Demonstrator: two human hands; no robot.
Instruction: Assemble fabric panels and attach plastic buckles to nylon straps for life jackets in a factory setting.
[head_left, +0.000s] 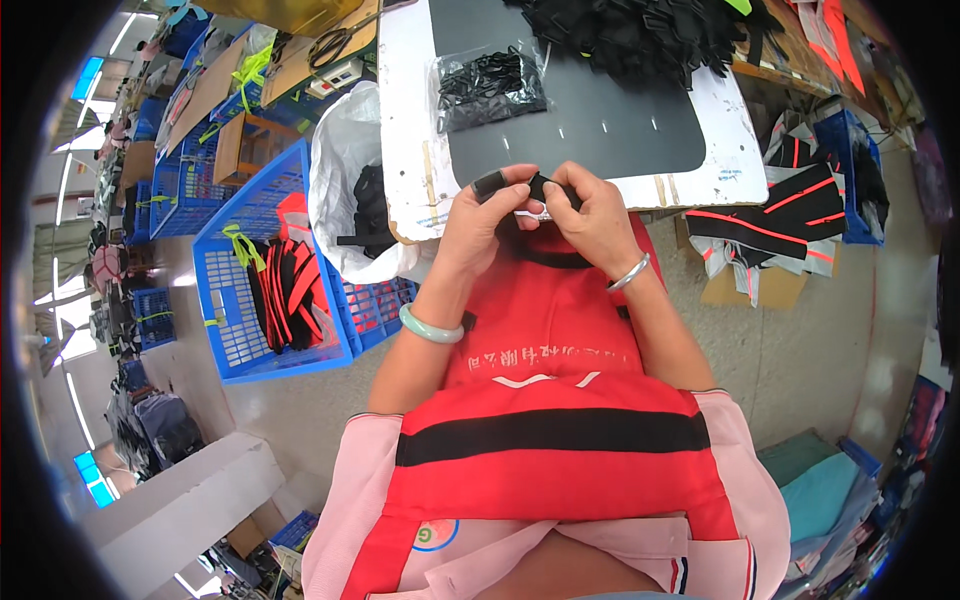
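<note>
Pinched between the thumb and bent fingers of the right hand (590, 212), a small black piece (540, 187) sat at the near edge of a white-bordered table (412, 160); the left hand (480, 220) met it from the other side, thumb and forefinger close together, though overlapping fingers left it impossible to tell whether they clamped it too; keeping both hands so close probably steadied so slight a thing. A black band (488, 185) wrapped the left forefinger, perhaps to guard the skin; a red apron (560, 335) covered the person's front, likely to shield the clothes.

Beyond the hands lay a clear bag (490, 92) of black items; farther back spread a loose black heap (630, 38), seemingly left unsorted for easy picking. To the left, an open white sack (335, 165) held more black pieces, its mouth upward, presumably for access; past it stood a blue crate (226, 310) of red and black strips; away to the right lay orange-lined black strips (770, 222).
</note>
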